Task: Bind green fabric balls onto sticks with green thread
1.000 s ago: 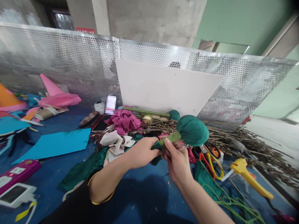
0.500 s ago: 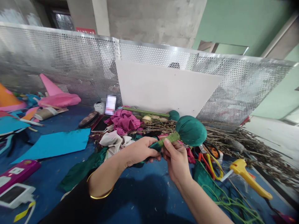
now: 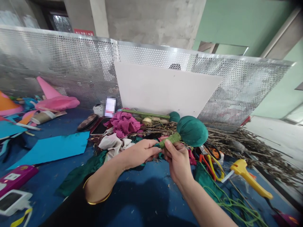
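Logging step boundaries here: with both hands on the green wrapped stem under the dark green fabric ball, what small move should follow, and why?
Probably another turn of wrap: the left hand pinches the green wrapped stem at its lower end while the right hand steadies it below the dark green fabric ball.

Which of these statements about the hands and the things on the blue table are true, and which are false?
1. Both hands hold the green ball on a stem. True: the left hand and the right hand grip its stem.
2. The yellow tool is in the right hand. False: it lies on the table.
3. A white board leans on the metal screen. True.
4. The pink cloth covers the ball. False: it lies behind the hands.
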The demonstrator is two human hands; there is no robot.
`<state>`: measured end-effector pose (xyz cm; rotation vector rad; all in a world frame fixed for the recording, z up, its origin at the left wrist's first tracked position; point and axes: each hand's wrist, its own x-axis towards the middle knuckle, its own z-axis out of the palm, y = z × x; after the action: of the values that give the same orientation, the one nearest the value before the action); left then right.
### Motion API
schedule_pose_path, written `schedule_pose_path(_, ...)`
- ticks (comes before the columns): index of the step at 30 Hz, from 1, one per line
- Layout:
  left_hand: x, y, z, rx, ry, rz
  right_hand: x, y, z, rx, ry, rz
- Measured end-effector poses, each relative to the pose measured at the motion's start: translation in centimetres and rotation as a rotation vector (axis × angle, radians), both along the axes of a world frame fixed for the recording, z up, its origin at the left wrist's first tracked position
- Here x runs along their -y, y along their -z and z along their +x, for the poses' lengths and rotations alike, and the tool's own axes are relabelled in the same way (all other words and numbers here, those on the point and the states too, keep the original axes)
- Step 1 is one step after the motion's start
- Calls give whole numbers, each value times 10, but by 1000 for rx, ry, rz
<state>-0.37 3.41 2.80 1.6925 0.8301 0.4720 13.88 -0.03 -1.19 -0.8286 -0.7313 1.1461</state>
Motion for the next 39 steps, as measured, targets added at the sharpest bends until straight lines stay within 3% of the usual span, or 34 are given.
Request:
schedule_pose_path(6,1,-4,-2,-118,-17,150,-2,2,2,3,16,-1)
schedule_pose_path(11,9,-2,8,-228,-176,493,-3,-5,7,2,47,5)
schedule_pose_path(18,14,4,14,-460,-156,773,-3,-8,10,-38,53,-3)
schedule_pose_path(21,13,2,14,-495,-167,777,-2,-10,9,-29,44,7)
schedule_pose_path(26,12,-4,8,-330,-183,682,3,-16,5,-170,-8,92)
schedule_pose_path(29,10,-4,5,-302,-226,643,5,-18,2,-301,-40,39)
schedule_pose_path(32,8,-2,4,-292,-238,626,6,-18,1,-299,-31,13)
schedule_pose_path(35,7,-2,4,-277,-248,605,11,-14,0,-179,-3,92)
schedule_pose_path(39,7,-5,5,-197,-285,551,21,-1,-1,335,142,308)
